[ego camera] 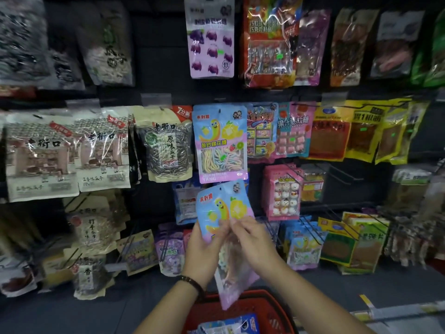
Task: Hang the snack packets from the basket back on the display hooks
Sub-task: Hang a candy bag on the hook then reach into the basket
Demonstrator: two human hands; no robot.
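While both hands grip it, a blue-and-pink snack packet printed with a yellow worm cartoon is held upright in front of the display wall, its top edge just below a matching packet that already hangs from a hook in the middle row. The left hand wraps the packet's left edge, thumb on the front, with a dark beaded bracelet on its wrist. The right hand pinches the packet near its middle, fingers curled across the front. Below the hands the clear lower part of the packet trails down, twisted, toward the red basket at the bottom edge of the view; whether it is one packet or two held together I cannot tell. Inside the basket lies at least one more blue packet.

Around the hanging twin, the middle row holds sunflower seed bags to its left and pink candy packs to its right, then yellow packets toward the wall's right edge. A purple grape candy bag hangs in the top row directly above. Lower right of the hands, a further worm-printed packet hangs among bare metal hooks, beside a pink pack of round white sweets.
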